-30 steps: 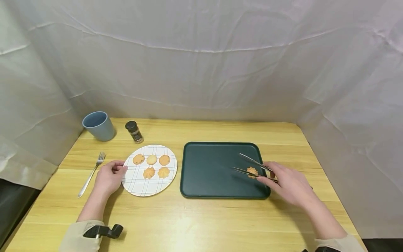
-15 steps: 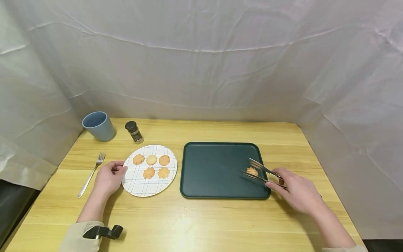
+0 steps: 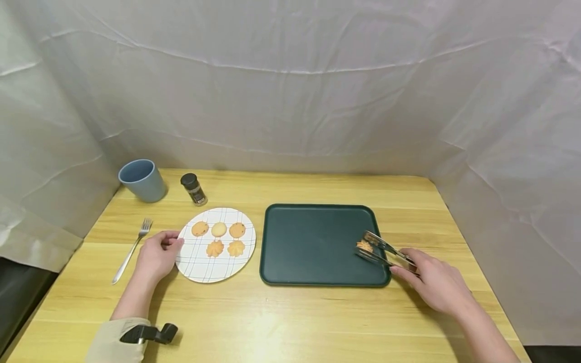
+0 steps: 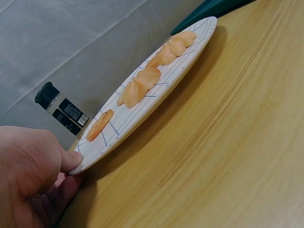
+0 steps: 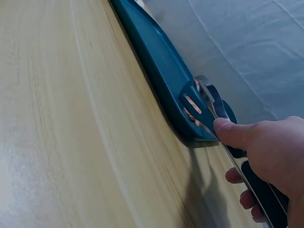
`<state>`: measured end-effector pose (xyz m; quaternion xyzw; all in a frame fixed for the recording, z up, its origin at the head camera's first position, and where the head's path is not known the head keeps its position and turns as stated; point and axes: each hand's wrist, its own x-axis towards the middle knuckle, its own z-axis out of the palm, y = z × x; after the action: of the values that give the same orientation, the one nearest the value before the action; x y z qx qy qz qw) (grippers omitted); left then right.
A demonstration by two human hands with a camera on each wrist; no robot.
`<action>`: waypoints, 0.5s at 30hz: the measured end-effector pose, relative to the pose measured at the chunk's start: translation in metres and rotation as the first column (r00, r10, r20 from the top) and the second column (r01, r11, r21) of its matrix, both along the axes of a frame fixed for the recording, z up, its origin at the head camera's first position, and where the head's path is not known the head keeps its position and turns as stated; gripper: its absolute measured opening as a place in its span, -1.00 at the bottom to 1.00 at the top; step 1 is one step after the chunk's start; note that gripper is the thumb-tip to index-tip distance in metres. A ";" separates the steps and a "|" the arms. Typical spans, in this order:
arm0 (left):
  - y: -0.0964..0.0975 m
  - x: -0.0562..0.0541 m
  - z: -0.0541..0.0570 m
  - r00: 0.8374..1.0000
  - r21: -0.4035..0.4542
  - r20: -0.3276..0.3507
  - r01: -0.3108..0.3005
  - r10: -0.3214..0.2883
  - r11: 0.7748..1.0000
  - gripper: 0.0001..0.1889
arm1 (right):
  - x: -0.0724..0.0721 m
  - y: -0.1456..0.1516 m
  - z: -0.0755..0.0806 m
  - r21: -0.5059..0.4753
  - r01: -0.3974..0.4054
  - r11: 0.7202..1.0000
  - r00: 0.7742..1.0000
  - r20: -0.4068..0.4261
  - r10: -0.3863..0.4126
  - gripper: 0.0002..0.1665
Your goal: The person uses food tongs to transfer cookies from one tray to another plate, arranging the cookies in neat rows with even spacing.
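Note:
My left hand (image 3: 156, 256) pinches the left rim of a round white checked plate (image 3: 192, 262), thumb on top and fingers beneath, as the left wrist view shows. Several cookies lie on that plate, among them a flower-shaped cookie (image 3: 215, 248). My right hand (image 3: 437, 283) grips metal tongs (image 3: 392, 254) with slotted ends. Their two ends stand on either side of a ridged cookie (image 3: 364, 245) at the right part of a dark green tray (image 3: 313, 247). In the right wrist view the slotted tong end (image 5: 197, 107) partly hides this cookie.
A blue-grey cup (image 3: 144, 182) stands at the back left of the wooden table (image 3: 254, 322). Beside it is a small black-capped spice jar (image 3: 194, 190). A fork (image 3: 132, 250) lies left of my left hand. Pale cloth (image 3: 290, 101) hangs behind the table.
My right hand has drawn back to the right and toward me with the tongs, whose ends now sit around the tray's cookie instead of reaching past it. The left hand and plate stay put.

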<state>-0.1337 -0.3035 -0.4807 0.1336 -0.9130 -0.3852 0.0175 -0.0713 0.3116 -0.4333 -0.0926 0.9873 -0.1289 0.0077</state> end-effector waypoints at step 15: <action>-0.002 -0.001 -0.003 1.000 0.005 0.000 -0.005 0.005 1.000 -0.61 | -0.001 0.000 -0.004 0.026 -0.016 1.000 0.999 -0.035 0.017 -0.32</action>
<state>-0.1347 -0.3050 -0.4835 0.1362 -0.9116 -0.3874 0.0180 -0.0720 0.3112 -0.4370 -0.1028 0.9881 -0.1143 -0.0076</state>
